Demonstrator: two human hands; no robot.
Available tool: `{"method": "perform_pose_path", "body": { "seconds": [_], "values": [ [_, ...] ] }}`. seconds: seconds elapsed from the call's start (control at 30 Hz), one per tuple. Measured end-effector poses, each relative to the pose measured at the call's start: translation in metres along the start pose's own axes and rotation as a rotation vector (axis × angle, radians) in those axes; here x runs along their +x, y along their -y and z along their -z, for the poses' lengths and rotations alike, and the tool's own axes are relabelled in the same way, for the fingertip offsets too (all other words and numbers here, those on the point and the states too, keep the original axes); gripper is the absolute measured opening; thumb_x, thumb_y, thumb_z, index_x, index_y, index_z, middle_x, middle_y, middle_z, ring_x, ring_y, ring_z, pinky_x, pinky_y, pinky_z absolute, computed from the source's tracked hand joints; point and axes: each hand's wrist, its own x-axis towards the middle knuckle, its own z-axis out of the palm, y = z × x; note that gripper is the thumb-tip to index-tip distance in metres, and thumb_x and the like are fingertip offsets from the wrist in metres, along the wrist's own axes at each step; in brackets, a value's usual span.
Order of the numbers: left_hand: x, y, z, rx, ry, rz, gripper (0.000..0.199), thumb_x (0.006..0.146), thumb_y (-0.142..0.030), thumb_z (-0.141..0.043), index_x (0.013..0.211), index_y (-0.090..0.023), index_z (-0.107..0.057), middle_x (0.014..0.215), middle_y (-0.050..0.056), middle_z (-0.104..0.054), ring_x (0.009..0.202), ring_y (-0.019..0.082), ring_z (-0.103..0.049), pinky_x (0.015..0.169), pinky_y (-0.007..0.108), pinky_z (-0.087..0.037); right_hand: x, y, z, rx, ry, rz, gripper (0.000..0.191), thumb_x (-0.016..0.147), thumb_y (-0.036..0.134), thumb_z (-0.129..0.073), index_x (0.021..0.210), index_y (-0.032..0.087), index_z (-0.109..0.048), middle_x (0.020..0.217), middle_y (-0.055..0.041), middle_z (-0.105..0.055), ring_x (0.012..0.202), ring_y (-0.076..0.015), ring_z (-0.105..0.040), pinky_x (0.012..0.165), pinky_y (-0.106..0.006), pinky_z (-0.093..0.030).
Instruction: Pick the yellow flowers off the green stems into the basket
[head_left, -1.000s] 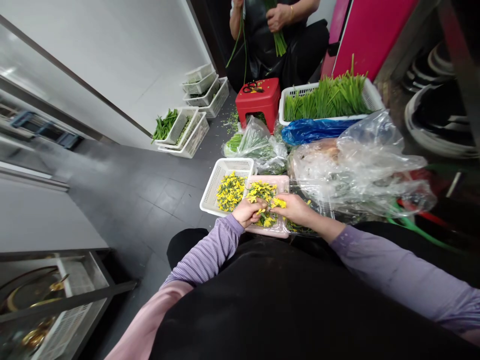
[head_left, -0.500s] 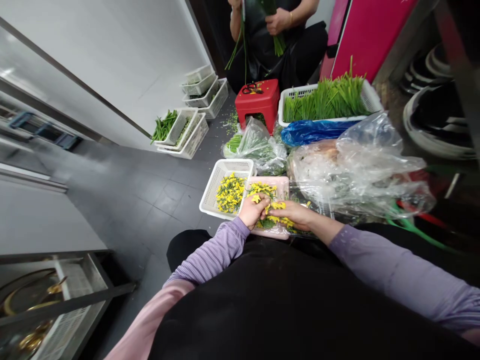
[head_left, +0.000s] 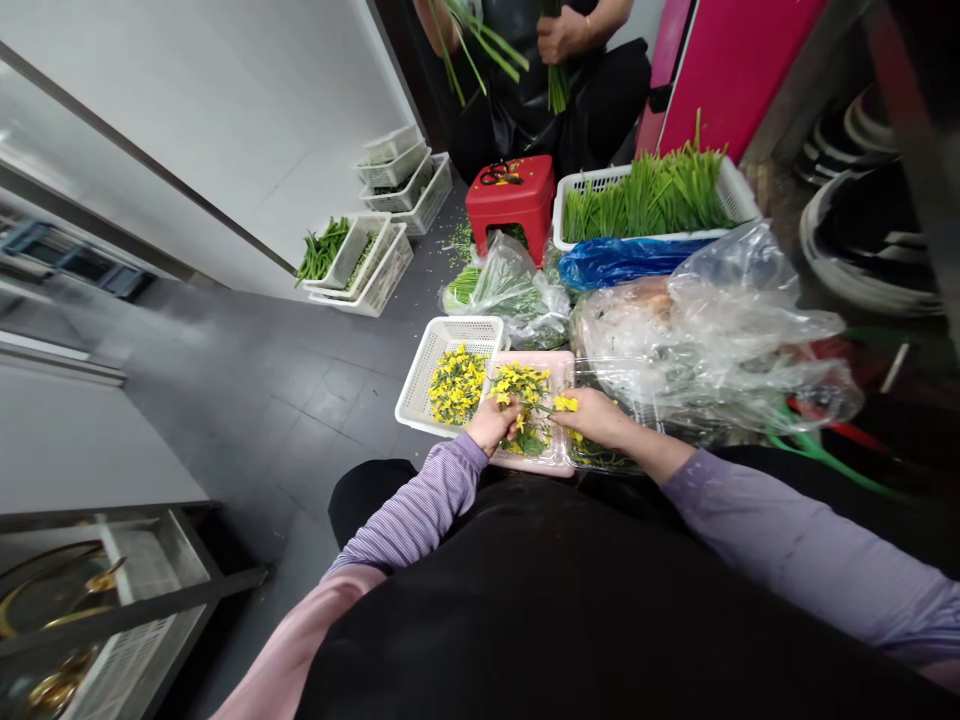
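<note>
My left hand (head_left: 489, 425) is closed over the near left part of a pink tray (head_left: 561, 374), its fingers pinching a yellow flower. Opposite it, my right hand (head_left: 598, 418) is closed on a green-stemmed yellow flower (head_left: 565, 403) above the tray's right edge. Loose yellow flowers (head_left: 519, 382) with green leaves lie in the tray. Left of it, a white perforated basket (head_left: 414, 402) holds a heap of yellow flowers (head_left: 457, 384). More flowers lie in a clear plastic container at the right, partly hidden under my right hand.
Plastic bags (head_left: 712, 330) lie at the right. Behind are a red stool (head_left: 517, 200) with scissors (head_left: 496, 174) and a basket of green stalks (head_left: 649, 200). White baskets (head_left: 375, 280) line the left wall. Across from me, a person's hands (head_left: 562, 36) hold green stalks.
My hands have drawn apart; the right moved slightly right with a flower, the left slightly left and down. The other person's hand swung long green stalks outward.
</note>
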Motion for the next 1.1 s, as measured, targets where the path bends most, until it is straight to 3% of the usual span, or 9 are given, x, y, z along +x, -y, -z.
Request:
{"method": "perform_pose_path", "body": {
  "seconds": [0.13,0.3,0.53,0.73,0.8,0.93,1.0,1.1],
  "values": [
    [-0.002,0.002,-0.003,0.078,0.110,0.020,0.030,0.060,-0.028,-0.068,0.079,-0.011,-0.054,0.041,-0.008,-0.040,0.033,0.004,-0.035,0.034,0.017,-0.029,0.000,0.000,-0.001,-0.037,0.027,0.053,0.024,0.064,0.037,-0.058,0.077,0.019,-0.065,0.075,-0.0039,-0.065,0.067,-0.0177,-0.057,0.057,-0.024,-0.037],
    [-0.004,-0.006,-0.007,0.189,0.066,-0.027,0.022,0.065,-0.027,-0.064,0.075,-0.011,-0.053,0.040,-0.008,-0.040,0.031,0.003,-0.036,0.034,0.017,-0.029,0.001,0.000,-0.001,-0.052,0.054,0.068,0.028,0.065,0.036,-0.057,0.086,0.018,-0.065,0.080,-0.0040,-0.065,0.071,-0.0174,-0.057,0.061,-0.023,-0.038],
    [-0.012,-0.019,-0.010,0.394,0.036,-0.012,0.010,0.067,-0.017,-0.060,0.071,-0.010,-0.055,0.037,-0.007,-0.042,0.030,0.004,-0.037,0.033,0.016,-0.031,0.001,-0.002,-0.004,-0.140,0.078,0.170,0.023,0.067,0.037,-0.057,0.079,0.018,-0.064,0.073,-0.0038,-0.064,0.069,-0.0177,-0.056,0.060,-0.024,-0.037],
    [-0.010,-0.014,-0.005,0.056,0.157,0.150,0.017,0.063,-0.017,-0.065,0.072,-0.009,-0.053,0.040,-0.006,-0.043,0.031,0.003,-0.037,0.033,0.015,-0.030,-0.004,0.006,-0.001,-0.054,0.174,0.298,0.017,0.067,0.032,-0.057,0.073,0.017,-0.063,0.071,-0.0025,-0.062,0.069,-0.0162,-0.054,0.061,-0.024,-0.036],
    [-0.005,-0.007,-0.001,-0.031,0.108,0.201,0.020,0.063,-0.019,-0.066,0.070,-0.010,-0.051,0.041,-0.006,-0.043,0.033,0.003,-0.038,0.034,0.015,-0.033,-0.004,0.005,0.000,0.017,0.166,0.249,0.016,0.067,0.030,-0.056,0.074,0.017,-0.063,0.067,-0.0011,-0.060,0.064,-0.0144,-0.053,0.058,-0.023,-0.036],
    [0.001,0.002,0.001,-0.021,-0.080,0.181,0.020,0.066,-0.022,-0.065,0.069,-0.009,-0.050,0.046,-0.004,-0.048,0.036,0.005,-0.045,0.038,0.018,-0.040,-0.003,-0.001,-0.005,0.332,0.200,-0.030,0.023,0.066,0.032,-0.057,0.084,0.019,-0.062,0.053,0.0032,-0.053,0.045,-0.0090,-0.043,0.045,-0.021,-0.033],
    [-0.001,0.002,-0.005,-0.007,-0.072,0.143,0.018,0.069,-0.022,-0.063,0.072,-0.008,-0.053,0.048,-0.003,-0.050,0.037,0.006,-0.046,0.038,0.019,-0.041,-0.003,-0.002,-0.009,0.534,0.238,-0.125,0.028,0.065,0.036,-0.059,0.086,0.017,-0.061,0.056,0.0022,-0.055,0.044,-0.0085,-0.042,0.041,-0.021,-0.032],
    [-0.008,0.000,-0.019,0.047,-0.085,0.081,0.019,0.073,-0.025,-0.059,0.078,-0.006,-0.057,0.043,-0.003,-0.048,0.033,0.005,-0.044,0.038,0.018,-0.039,-0.005,0.001,-0.016,0.733,0.308,-0.147,0.034,0.062,0.041,-0.063,0.084,0.015,-0.061,0.068,-0.0016,-0.060,0.050,-0.0091,-0.046,0.039,-0.020,-0.031]
  ]
}}
